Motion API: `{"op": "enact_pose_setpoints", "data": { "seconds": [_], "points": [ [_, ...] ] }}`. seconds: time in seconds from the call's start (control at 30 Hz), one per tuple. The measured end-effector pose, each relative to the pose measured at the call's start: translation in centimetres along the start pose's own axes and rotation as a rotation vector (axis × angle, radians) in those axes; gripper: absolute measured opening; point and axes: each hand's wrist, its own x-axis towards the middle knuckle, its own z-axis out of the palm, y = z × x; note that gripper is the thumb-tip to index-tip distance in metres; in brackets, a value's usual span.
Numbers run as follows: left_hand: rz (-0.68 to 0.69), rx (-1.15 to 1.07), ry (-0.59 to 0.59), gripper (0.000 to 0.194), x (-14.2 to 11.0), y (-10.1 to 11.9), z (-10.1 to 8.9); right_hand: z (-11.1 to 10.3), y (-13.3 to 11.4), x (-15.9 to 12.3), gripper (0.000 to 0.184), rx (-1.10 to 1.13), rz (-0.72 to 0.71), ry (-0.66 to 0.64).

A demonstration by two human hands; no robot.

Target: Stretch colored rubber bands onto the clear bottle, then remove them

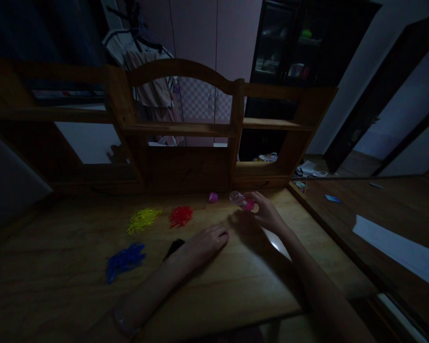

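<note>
Here, a clear-and-pink bottle (242, 202) is clasped by the right hand (267, 213), while the grip of the left hand (211, 240) cannot be told.

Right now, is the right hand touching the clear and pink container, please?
Touching. The head view shows the right hand with its fingers closed on the pink end of the tilted container.

The left forearm (160, 286) slants up from the lower left to the left hand (212, 239), which lies low, back uppermost, fingers slightly bent. The right forearm (309, 269) reaches in from the lower right; the right hand (266, 213) turns inward, thumb and fingers curled in a grip.
</note>
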Motion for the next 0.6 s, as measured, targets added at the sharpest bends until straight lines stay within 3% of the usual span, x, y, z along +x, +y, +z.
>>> {"op": "enact_pose_setpoints", "data": {
  "seconds": [0.2,0.33,0.43,0.6],
  "points": [
    [-0.056,-0.012,-0.043,0.023,0.4,0.6,-0.5,0.2,0.0,0.0,0.041,-0.015,0.003,-0.005],
    [-0.142,-0.220,0.013,0.015,0.3,-0.6,-0.1,0.2,0.0,-0.1,0.042,-0.043,0.003,-0.016],
    [-0.216,-0.468,0.115,0.009,0.3,-2.0,0.0,0.2,-0.1,-0.2,0.042,-0.075,0.004,-0.031],
    [-0.431,-0.865,0.437,0.016,0.7,-4.0,-0.5,0.6,-0.5,-0.2,0.044,-0.108,-0.008,-0.072]
  ]
}}
